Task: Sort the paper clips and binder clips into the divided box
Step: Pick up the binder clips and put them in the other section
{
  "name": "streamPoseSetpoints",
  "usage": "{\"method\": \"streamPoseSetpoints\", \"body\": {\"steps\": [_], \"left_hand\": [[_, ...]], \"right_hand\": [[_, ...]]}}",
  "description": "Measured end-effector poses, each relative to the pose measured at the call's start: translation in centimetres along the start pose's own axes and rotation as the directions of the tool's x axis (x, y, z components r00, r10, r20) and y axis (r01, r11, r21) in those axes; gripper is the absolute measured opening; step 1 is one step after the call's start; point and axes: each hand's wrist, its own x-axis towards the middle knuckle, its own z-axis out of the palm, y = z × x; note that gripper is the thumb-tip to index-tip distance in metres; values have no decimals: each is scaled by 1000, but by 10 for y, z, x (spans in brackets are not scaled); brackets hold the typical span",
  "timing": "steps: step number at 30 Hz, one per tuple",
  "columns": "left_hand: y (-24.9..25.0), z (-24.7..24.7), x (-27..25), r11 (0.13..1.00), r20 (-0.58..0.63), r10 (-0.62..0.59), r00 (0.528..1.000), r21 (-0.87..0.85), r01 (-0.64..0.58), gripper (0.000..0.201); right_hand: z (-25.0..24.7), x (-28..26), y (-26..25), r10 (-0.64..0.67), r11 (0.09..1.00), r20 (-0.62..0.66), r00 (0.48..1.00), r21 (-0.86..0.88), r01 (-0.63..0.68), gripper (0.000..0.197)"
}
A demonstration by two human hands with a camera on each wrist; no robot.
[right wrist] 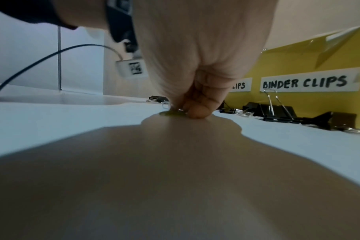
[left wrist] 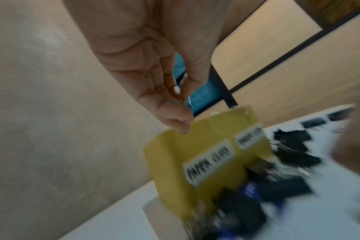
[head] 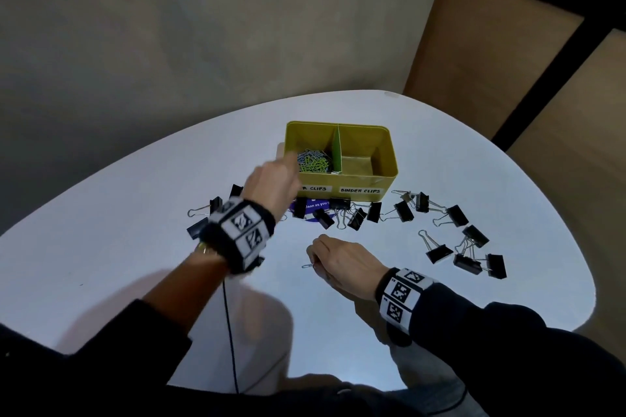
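Note:
A yellow divided box [head: 362,127] stands mid-table. Its left compartment holds a heap of coloured paper clips [head: 313,161]; the right one, labelled BINDER CLIPS [right wrist: 304,82], shows only bare floor. My left hand [head: 290,159] hovers over the box's front left corner, fingers and thumb pinched together [left wrist: 185,104] on what looks like a thin paper clip [left wrist: 189,100]; that view is blurred. My right hand [head: 313,259] is down on the table, fingertips [right wrist: 195,112] pinching a silver paper clip [head: 306,266] that pokes out to the left. Several black binder clips [head: 440,252] lie scattered.
More binder clips [head: 355,217] crowd the box's front wall, some lying on a round blue sticker [head: 310,210], and others [head: 203,213] lie left of my left wrist. A black cable [head: 230,332] hangs from the left wrist. The white table [head: 101,247] has a curved edge.

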Motion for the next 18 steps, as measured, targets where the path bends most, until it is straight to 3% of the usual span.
{"method": "streamPoseSetpoints", "body": {"steps": [3, 4, 6, 8, 10, 13, 16, 18], "left_hand": [[-1, -6, 46, 999, -134, -36, 990, -23, 33, 11], [-2, -5, 58, 999, -114, -54, 992, -4, 54, 12], [-4, 3, 73, 990, 20, -96, 995, 101, 93, 16], [-8, 14, 71, 984, 112, -98, 989, 162, 79, 20], [-11, 21, 53, 994, -9, 1, 1000, 107, 0, 21], [-12, 33, 4, 988, -259, 147, 955, -3, -153, 14], [-17, 61, -45, 927, -164, 368, 915, -12, -375, 28], [-19, 77, -60, 814, 56, 578, 814, 19, -580, 55]], "right_hand": [[-9, -5, 1, 38, 996, 6, 999, 83, -38, 15], [-16, -6, 2, 89, 983, -15, 996, 163, -86, 19], [-32, -6, 7, 232, 940, -164, 959, 289, -179, 6], [-52, 2, 18, 308, 935, -403, 862, 295, -197, 12], [-72, 17, 29, 327, 936, -553, 766, 304, -180, 13], [-98, 44, 44, 331, 938, -605, 724, 297, -181, 11], [-113, 66, 55, 287, 953, -592, 753, 255, -162, 14], [-117, 77, 59, 295, 950, -500, 815, 247, -192, 25]]}}
